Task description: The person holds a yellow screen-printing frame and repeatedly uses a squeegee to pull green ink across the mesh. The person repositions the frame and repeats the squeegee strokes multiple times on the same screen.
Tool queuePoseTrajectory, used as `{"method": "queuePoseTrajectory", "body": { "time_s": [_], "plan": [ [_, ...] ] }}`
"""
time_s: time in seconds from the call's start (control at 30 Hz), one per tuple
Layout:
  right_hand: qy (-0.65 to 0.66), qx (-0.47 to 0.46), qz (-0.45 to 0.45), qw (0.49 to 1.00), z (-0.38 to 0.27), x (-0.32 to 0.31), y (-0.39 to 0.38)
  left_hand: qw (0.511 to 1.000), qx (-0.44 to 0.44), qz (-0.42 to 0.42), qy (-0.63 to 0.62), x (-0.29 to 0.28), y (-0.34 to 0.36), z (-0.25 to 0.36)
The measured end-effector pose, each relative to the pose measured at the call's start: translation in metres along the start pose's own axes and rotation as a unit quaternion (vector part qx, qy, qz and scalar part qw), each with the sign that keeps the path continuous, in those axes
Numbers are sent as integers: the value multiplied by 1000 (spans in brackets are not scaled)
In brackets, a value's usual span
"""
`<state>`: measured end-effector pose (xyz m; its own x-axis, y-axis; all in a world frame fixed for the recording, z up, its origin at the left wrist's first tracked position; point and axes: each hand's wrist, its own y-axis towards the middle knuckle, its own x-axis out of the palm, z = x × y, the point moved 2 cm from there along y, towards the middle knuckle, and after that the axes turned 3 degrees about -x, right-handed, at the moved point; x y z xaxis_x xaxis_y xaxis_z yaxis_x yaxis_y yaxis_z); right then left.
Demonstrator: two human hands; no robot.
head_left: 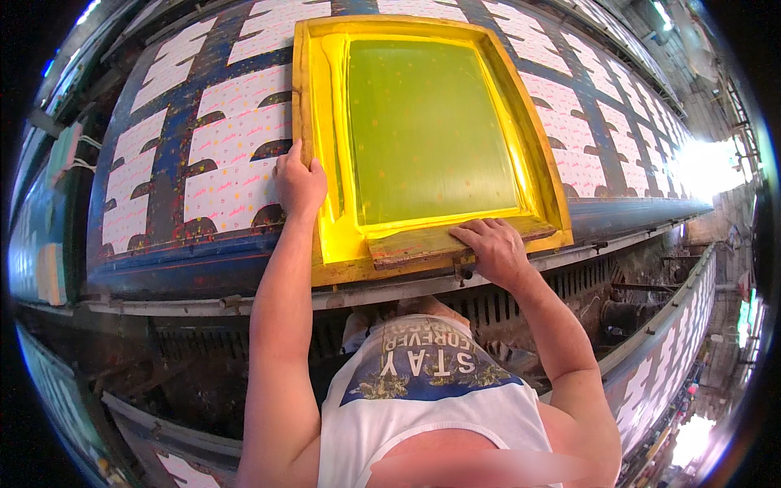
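A wooden screen-printing frame point(303, 89), smeared with bright yellow ink, lies on a long printing table. Its mesh point(431, 130) looks olive green, with yellow ink thick along the borders. My left hand point(299, 183) grips the left side rail, its fingers over the outer edge. Along the near end of the frame lies a wooden squeegee point(419, 244), its bar running sideways. My right hand point(498, 250) is closed on the right half of that bar, fingers over the top. The squeegee's blade edge is hidden.
Rows of printed white fabric pieces point(228, 183) lie on the dark blue table point(175, 146) on both sides of the frame. A metal rail point(195, 307) runs along the near edge. Another table with white pieces point(663, 358) stands at the lower right.
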<state>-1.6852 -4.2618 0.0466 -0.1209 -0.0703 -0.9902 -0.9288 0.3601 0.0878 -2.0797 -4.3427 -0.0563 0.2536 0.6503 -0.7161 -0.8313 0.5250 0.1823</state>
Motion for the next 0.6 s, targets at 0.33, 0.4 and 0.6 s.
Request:
{"method": "queuePoseTrajectory", "body": {
  "time_s": [0.33, 0.4, 0.6],
  "plan": [
    [5, -27, 0, 1000, 16, 1, 32, 1000, 13, 15, 18, -6, -3, 1],
    [16, -36, 12, 999, 16, -3, 32, 999, 15, 17, 34, -7, -4, 3],
    [4, -50, 6, 999, 22, -1, 34, 999, -8, -9, 43, -10, -6, 7]
  ]
}}
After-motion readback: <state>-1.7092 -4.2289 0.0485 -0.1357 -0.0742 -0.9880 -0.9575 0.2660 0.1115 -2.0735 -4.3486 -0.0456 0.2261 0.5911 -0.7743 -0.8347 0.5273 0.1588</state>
